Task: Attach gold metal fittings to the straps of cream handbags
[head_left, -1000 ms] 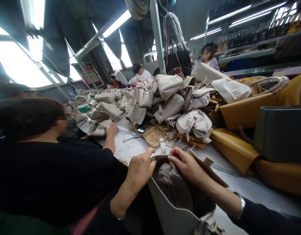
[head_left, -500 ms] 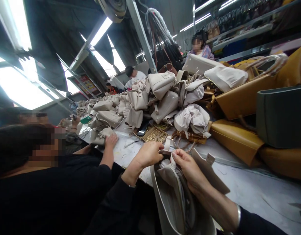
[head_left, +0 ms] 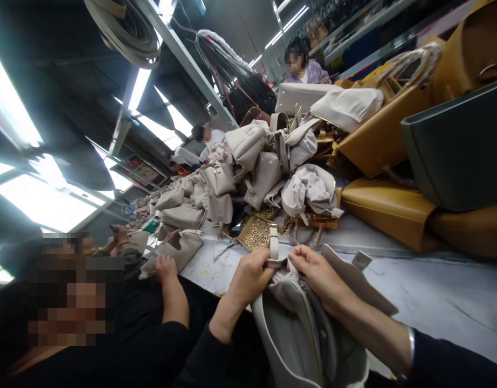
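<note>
A beige handbag (head_left: 292, 328) stands open at the table's near edge, its mouth facing me. My left hand (head_left: 248, 279) grips the bag's rim at its short upright strap (head_left: 273, 248). My right hand (head_left: 317, 272) pinches the rim and the pale lining just to the right of that strap. The bag's loose flap (head_left: 353, 275) lies behind my right wrist on the white table (head_left: 434, 291).
A tray of small gold fittings (head_left: 254, 233) sits just beyond my hands. Behind it rises a heap of beige bags (head_left: 248, 161). Mustard bags (head_left: 389, 210) and a dark green bag (head_left: 458, 151) crowd the right. A co-worker in black (head_left: 111, 323) sits at my left, one hand (head_left: 164, 268) on a bag.
The view has tilted and swung. My hands have moved closer together on the bag's rim by the strap, with the bag pulled more upright between them.
</note>
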The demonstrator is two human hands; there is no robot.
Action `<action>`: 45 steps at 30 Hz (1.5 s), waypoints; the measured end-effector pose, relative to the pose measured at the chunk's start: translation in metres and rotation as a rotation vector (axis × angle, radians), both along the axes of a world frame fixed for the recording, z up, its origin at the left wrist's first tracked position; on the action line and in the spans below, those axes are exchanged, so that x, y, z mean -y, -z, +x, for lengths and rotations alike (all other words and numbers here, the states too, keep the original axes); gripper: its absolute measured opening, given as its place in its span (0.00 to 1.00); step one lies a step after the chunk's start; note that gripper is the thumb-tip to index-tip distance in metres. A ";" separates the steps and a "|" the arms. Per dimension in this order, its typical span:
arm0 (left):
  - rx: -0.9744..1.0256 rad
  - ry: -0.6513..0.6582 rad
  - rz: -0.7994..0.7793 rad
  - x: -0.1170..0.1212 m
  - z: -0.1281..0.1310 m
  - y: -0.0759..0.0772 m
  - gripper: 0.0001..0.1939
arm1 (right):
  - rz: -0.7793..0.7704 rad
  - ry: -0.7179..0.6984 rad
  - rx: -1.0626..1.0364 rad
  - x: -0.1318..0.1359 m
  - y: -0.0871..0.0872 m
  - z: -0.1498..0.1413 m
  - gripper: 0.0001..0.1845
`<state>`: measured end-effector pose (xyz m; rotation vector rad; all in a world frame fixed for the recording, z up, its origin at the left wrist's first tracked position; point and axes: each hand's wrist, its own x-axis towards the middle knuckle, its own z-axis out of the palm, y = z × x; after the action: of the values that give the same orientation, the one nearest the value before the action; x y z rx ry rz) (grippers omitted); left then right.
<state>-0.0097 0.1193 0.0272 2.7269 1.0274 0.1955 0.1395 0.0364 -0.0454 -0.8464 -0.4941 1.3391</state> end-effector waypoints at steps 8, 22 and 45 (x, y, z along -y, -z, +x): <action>0.079 0.070 -0.319 -0.007 -0.006 -0.014 0.12 | 0.018 -0.007 -0.006 -0.005 -0.001 0.007 0.31; 0.707 -0.614 -0.509 0.013 -0.012 0.032 0.16 | 0.378 -0.016 0.764 -0.009 0.005 0.009 0.06; 0.818 -0.677 -0.552 0.023 -0.010 0.043 0.14 | 0.602 0.233 1.423 -0.007 0.023 0.004 0.11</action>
<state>-0.0193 0.0965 -0.0157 1.4890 1.3856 0.8838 0.1431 0.0432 -0.0684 -1.1812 -1.7172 0.1231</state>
